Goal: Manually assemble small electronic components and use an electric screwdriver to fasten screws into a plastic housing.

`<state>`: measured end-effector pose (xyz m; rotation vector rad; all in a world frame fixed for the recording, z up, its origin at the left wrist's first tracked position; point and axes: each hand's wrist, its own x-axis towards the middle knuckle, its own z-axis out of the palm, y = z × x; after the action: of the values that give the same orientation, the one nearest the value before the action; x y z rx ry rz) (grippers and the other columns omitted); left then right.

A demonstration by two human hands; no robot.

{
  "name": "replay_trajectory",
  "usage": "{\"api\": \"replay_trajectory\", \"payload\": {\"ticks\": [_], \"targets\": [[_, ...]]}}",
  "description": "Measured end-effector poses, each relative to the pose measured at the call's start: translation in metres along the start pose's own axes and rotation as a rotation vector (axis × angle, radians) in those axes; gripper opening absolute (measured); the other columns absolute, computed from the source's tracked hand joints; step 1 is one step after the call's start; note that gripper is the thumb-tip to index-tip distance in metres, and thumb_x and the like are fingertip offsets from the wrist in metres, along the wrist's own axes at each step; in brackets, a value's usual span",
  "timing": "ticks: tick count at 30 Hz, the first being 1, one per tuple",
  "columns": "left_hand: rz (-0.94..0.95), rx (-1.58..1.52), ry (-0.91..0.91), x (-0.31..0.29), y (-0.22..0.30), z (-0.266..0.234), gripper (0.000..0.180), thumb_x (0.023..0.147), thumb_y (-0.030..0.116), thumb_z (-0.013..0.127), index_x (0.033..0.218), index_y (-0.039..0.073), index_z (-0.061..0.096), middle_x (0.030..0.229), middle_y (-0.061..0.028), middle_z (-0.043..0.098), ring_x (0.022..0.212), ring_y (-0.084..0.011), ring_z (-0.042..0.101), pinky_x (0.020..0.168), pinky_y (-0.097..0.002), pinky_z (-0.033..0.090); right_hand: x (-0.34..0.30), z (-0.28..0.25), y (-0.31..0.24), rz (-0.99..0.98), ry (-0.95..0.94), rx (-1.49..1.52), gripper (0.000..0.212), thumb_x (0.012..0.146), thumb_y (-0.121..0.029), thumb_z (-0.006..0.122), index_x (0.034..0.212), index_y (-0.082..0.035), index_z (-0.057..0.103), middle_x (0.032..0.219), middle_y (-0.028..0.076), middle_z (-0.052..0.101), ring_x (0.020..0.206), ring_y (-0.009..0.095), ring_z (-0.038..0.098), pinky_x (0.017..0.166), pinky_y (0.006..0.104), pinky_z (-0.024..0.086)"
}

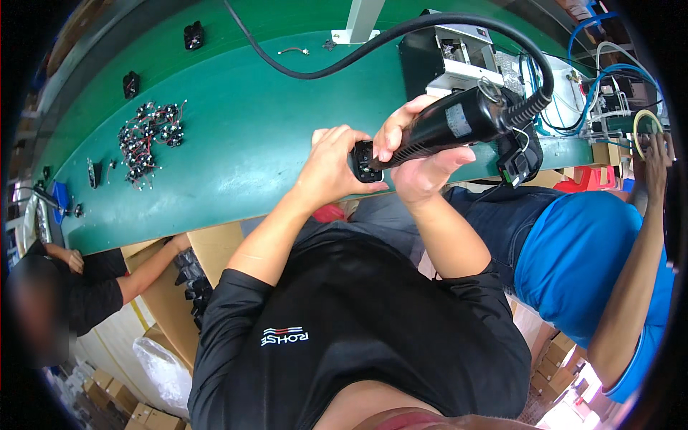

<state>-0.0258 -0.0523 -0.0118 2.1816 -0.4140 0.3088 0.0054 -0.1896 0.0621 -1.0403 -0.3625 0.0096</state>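
Our left hand [331, 163] grips one black case [368, 170] over the green desk [251, 143]; our right hand [421, 178] wraps one corded tool [437, 127], its end at the case. Leftward lies one heap of wired parts [147, 140], with two black blocks [193, 36] beyond.

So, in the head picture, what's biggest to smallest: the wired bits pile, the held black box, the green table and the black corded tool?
1. Green table
2. Black corded tool
3. Wired bits pile
4. Held black box
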Motion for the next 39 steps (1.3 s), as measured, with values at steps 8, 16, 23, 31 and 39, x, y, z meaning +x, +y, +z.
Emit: {"api": "replay_trajectory", "payload": {"ticks": [8,16,23,31,39], "targets": [[-0.03,0.014,-0.03,0.001,0.003,0.001,0.071,0.048,0.041,0.094,0.101,0.007,0.061,0.091,-0.0088,0.057,0.091,-0.0295,0.057,0.087,-0.0407,0.038,0.004,0.005,0.0,0.068,-0.037,-0.137,0.106,0.07,-0.091,0.049,0.123,0.002,0.048,0.071,0.006,0.055,0.056,0.013,0.053,0.05,0.0281,0.046],[-0.096,-0.039,0.009,0.001,0.008,-0.004,0.076,0.054,0.032,0.095,0.116,0.006,0.059,0.108,-0.0095,0.061,0.107,-0.0306,0.056,0.097,-0.0416,0.041,0.064,-0.065,-0.085,-0.444,0.214,-0.441,0.097,0.086,-0.085,0.026,0.127,0.0,0.049,0.069,0.007,0.053,0.054,0.017,0.052,0.053,0.0304,0.047],[-0.075,0.012,-0.018,0.002,0.006,-0.005,0.078,0.054,0.033,0.095,0.118,0.006,0.059,0.11,-0.0099,0.061,0.107,-0.0303,0.056,0.098,-0.041,0.041,0.076,-0.091,-0.072,-0.438,0.203,-0.503,0.095,0.085,-0.086,0.031,0.124,-0.001,0.051,0.069,0.007,0.053,0.053,0.017,0.051,0.053,0.0306,0.046],[-0.093,0.008,-0.021,0.001,0.008,-0.005,0.077,0.055,0.034,0.095,0.117,0.006,0.06,0.11,-0.0099,0.061,0.108,-0.0308,0.056,0.098,-0.041,0.041,0.091,-0.109,-0.083,-0.165,-0.067,-0.296,0.09,0.089,-0.083,0.028,0.123,-0.003,0.05,0.068,0.003,0.049,0.05,0.013,0.046,0.052,0.031,0.043],[-0.09,0.017,-0.016,0.004,0.008,-0.004,0.078,0.053,0.033,0.095,0.117,0.006,0.059,0.105,-0.0101,0.061,0.103,-0.0316,0.057,0.094,-0.0411,0.041,0.02,-0.029,-0.074,-0.138,-0.022,0.02,0.098,0.088,-0.084,0.028,0.134,0.001,0.044,0.069,0.007,0.052,0.051,0.015,0.05,0.049,0.0323,0.047]]}}
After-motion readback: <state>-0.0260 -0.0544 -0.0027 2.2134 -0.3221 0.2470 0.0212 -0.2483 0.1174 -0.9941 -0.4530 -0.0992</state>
